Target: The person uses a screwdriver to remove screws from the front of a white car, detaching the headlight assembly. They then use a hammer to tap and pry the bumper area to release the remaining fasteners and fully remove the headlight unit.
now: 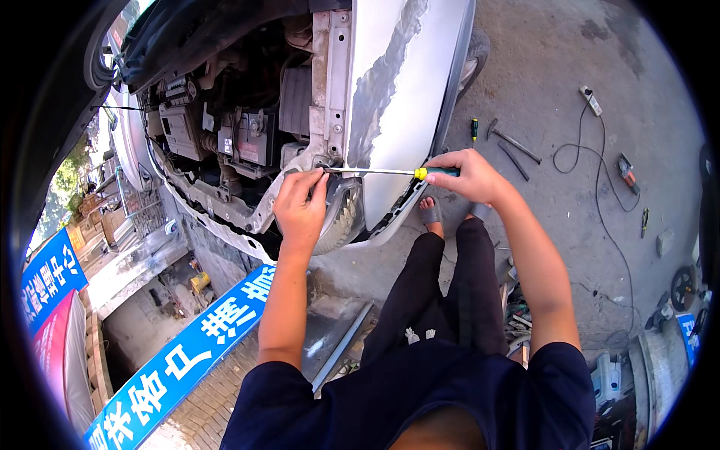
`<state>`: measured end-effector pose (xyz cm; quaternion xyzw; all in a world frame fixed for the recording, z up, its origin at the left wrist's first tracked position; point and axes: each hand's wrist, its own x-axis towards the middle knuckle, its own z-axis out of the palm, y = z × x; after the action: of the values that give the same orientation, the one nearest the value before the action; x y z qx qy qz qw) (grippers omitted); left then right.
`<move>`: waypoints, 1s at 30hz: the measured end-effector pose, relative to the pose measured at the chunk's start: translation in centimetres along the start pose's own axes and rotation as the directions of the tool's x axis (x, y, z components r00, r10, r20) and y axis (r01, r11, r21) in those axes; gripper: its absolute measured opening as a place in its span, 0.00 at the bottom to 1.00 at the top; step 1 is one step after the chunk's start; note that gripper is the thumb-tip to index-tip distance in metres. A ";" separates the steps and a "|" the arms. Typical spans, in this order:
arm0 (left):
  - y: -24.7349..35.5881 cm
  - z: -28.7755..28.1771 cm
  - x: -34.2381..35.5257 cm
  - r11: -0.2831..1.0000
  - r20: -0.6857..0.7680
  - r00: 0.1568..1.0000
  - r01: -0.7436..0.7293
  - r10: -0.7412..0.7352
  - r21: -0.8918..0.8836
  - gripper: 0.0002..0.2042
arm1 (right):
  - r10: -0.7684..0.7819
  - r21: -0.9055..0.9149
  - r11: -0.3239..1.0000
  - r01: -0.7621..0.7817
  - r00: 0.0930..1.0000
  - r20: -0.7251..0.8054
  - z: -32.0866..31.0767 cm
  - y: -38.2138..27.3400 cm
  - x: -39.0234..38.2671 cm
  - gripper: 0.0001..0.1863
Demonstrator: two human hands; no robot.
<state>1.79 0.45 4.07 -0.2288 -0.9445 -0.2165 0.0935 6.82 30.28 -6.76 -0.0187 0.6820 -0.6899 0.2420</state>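
Note:
A long screwdriver (pixel 375 171) with a yellow and dark green handle lies almost level across the corner of a car's front. Around its handle my right hand (pixel 466 178) is closed. My left hand (pixel 301 201) pinches at the screwdriver's tip, beside the metal front frame (pixel 330 112) of the engine bay; whether a small part sits between those fingers is hidden. Below the shaft a headlight (pixel 343 217) shows. The white fender (pixel 405 97) beyond it has a grey, sanded-looking patch.
The open engine bay holds a battery (pixel 255 139). On the concrete floor at right lie a hammer (pixel 516 142), another screwdriver (pixel 474 129), a power strip (pixel 591 100) with its cable, and a power tool (pixel 627 171). A blue banner (pixel 187 352) stands at lower left.

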 end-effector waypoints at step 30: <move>-0.2 1.9 -2.4 0.997 -0.187 0.982 -0.023 0.036 0.068 0.11 | -0.295 -0.471 0.827 0.307 0.950 0.103 -4.0 -0.1 5.2 0.19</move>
<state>3.67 0.21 1.66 -0.2180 -0.9346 -0.2045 0.1930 0.77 32.13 -8.54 -0.1943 0.8170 -0.5279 0.1268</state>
